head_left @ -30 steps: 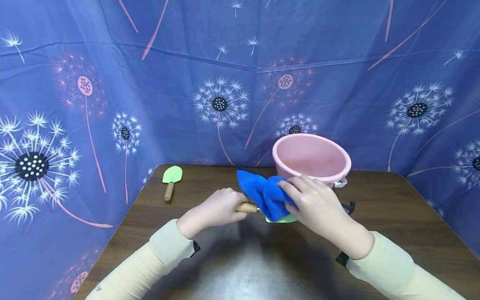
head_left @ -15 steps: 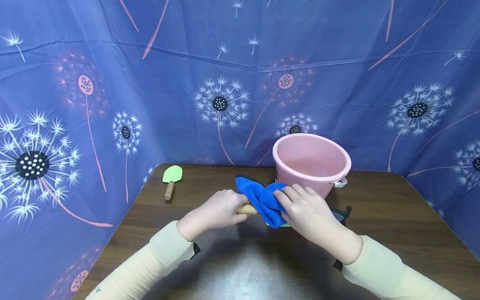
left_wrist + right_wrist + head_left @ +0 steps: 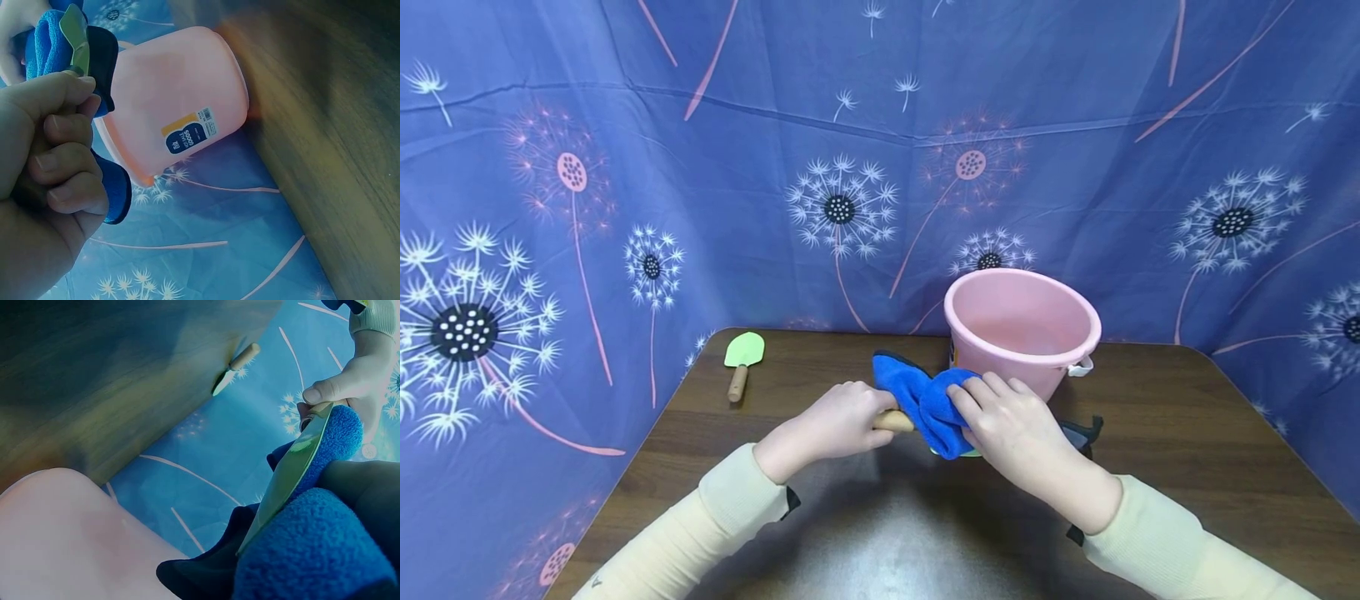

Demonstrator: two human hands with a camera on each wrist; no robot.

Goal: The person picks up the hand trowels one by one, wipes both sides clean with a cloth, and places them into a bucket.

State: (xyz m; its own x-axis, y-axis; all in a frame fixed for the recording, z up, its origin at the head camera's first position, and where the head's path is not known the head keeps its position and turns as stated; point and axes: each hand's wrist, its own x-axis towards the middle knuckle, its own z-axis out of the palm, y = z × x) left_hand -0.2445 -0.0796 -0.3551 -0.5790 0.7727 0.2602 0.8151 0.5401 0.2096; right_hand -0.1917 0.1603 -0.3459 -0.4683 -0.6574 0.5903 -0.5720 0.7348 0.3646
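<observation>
My left hand grips the wooden handle of a small trowel above the table. Its light green blade shows in the right wrist view, largely covered by a blue cloth in the head view. With my right hand I hold the bunched cloth against the blade. The fabric is fluffy, with a dark edge. In the left wrist view, a bit of green blade sticks up beyond my thumb.
Behind my right hand stands a pink bucket with a white handle mount. A dark tool-like thing, partly hidden, lies right of that hand. Another green trowel lies at the table's back left. A blue patterned curtain hangs behind.
My right hand and the cloth have moved slightly down and left along the blade, mostly in the first half second. My left hand stays nearly still on the handle.
</observation>
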